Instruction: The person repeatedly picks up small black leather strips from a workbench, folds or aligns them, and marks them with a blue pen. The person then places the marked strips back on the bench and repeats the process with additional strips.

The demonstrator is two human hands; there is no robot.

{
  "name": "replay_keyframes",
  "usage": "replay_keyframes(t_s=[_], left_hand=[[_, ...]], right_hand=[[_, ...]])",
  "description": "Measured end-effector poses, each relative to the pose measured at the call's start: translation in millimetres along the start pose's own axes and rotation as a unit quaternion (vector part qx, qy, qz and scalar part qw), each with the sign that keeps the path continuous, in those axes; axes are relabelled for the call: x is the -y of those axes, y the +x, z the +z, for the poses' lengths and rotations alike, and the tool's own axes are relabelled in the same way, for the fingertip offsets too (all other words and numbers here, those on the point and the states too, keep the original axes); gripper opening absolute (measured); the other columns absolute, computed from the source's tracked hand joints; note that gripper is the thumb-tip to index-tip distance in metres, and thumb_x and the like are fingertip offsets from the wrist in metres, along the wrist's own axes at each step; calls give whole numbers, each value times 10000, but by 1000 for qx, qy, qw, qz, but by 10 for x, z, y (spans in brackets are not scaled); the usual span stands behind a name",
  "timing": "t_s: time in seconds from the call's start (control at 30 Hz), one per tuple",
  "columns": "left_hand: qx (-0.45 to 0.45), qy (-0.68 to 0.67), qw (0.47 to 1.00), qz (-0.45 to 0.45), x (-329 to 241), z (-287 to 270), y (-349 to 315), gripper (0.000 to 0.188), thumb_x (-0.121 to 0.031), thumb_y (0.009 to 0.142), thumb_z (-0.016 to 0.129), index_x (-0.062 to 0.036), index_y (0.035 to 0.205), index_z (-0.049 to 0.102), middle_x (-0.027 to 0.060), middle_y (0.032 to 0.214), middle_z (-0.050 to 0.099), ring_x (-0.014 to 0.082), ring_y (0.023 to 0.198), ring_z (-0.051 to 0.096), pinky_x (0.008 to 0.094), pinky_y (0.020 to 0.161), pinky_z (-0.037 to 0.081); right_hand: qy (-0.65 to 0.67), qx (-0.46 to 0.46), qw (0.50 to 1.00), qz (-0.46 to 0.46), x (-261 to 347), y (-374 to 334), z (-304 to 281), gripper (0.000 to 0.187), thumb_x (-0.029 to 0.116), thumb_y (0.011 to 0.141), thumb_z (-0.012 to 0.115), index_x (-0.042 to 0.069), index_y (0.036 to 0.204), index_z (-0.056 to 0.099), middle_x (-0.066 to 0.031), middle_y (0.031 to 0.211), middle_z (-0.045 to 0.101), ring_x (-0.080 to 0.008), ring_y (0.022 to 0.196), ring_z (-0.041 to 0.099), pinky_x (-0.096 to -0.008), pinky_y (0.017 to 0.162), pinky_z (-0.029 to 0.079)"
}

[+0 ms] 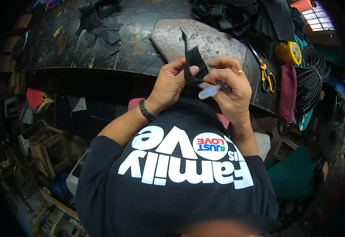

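Note:
Close to my chest, at the near edge of the work table, both hands hold a folded black strip of leather-like material. My left hand pinches it from the left, the thumb pressed on its face. Fingers of my right hand close on its lower right end. Also in the right hand is a slim tool with a pale translucent handle; its tip is hidden behind the fingers, so its kind is unclear. One narrow end of the strip points up over a flat grey slab.
Cut black pieces lie at the table's back left, with a larger black pile at the back right. Orange-handled scissors, a yellow spool, a maroon pouch and black cords sit on the right.

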State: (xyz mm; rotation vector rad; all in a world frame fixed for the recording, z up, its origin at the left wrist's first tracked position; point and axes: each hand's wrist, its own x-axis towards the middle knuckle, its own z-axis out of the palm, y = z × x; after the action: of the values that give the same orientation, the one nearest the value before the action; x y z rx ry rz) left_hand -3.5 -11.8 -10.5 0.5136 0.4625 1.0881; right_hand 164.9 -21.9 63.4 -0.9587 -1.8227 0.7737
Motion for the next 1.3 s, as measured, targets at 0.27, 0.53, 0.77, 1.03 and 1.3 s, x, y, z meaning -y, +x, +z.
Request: replay_keyframes(t_s=[0.27, 0.53, 0.77, 1.03, 1.3], left_hand=[[38, 15, 998, 38, 50, -80, -38, 258, -89, 886, 648, -28, 1136, 618, 72, 1029, 667, 146, 922, 641, 281, 792, 549], [42, 43, 997, 56, 99, -109, -44, 193, -54, 885, 642, -32, 1075, 662, 57, 1011, 684, 125, 912, 633, 264, 830, 521], [42, 47, 996, 58, 117, -157, -50, 154, -61, 882, 648, -42, 1030, 686, 45, 971, 696, 106, 890, 633, 244, 796, 519], [22, 131, 989, 61, 94, -153, -80, 166, -27, 880, 641, -29, 1041, 683, 62, 978, 695, 126, 883, 651, 265, 810, 534], [26, 154, 980, 120, 36, -36, -132, 170, -20, 830, 702, -12, 998, 676, 56, 946, 697, 112, 872, 649, 251, 798, 532]], right_hand=[[136, -48, 981, 128, -108, -112, 52, 157, -54, 795, 693, -10, 926, 620, -68, 1030, 542, -96, 859, 555, -210, 733, 445], [172, -62, 976, 119, -177, -164, 84, 143, -62, 792, 694, -8, 892, 608, -61, 930, 546, -80, 721, 540, -198, 609, 443], [180, -78, 972, 129, -182, -189, 143, 140, -63, 804, 688, 0, 898, 606, -52, 915, 545, -76, 714, 536, -192, 599, 434], [147, -74, 977, 136, -190, -202, 141, 142, -66, 809, 683, 6, 900, 601, -37, 889, 550, -64, 710, 532, -191, 590, 425], [143, -87, 978, 124, -165, -213, 229, 138, -80, 815, 666, 0, 898, 592, -29, 876, 551, -56, 698, 524, -191, 591, 421]])
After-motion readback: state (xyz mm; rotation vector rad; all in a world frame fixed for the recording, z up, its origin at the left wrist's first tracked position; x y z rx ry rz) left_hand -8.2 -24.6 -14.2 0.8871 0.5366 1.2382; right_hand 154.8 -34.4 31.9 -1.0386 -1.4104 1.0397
